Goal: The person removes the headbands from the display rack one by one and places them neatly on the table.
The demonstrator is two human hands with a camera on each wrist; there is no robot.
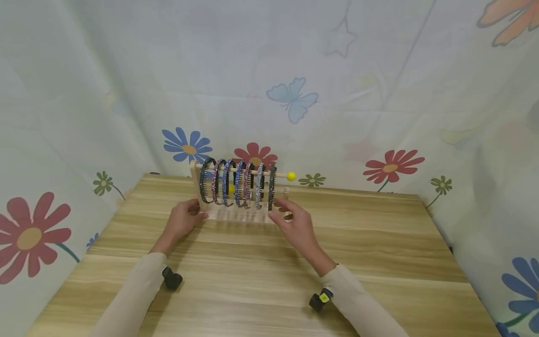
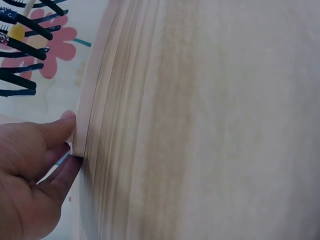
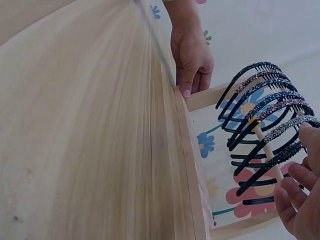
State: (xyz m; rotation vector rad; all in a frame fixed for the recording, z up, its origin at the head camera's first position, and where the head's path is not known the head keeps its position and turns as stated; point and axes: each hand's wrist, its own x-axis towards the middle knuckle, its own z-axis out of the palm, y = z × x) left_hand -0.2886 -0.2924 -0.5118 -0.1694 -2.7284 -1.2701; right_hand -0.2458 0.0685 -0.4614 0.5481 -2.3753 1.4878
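Note:
A wooden stand (image 1: 195, 180) near the table's back edge carries several glittery toothed headbands (image 1: 226, 182) in black, pink, blue and silver on a rod tipped with a yellow ball (image 1: 291, 176). My left hand (image 1: 183, 220) pinches the left corner of the stand's base (image 2: 87, 112), thumb above and fingers below in the left wrist view. Around the lower end of the rightmost dark headband (image 1: 272, 187), my right hand (image 1: 296, 222) has its thumb and fingers curled. That headband stands a little apart from the silver headband (image 1: 259, 187). The right palm is partly cut off in the right wrist view.
The stand rests on a wood-grain table (image 1: 236, 281). Behind it hangs a pale cloth (image 1: 236, 93) printed with flowers and a butterfly. A second yellow ball (image 1: 231, 189) shows between the headbands, lower on the stand.

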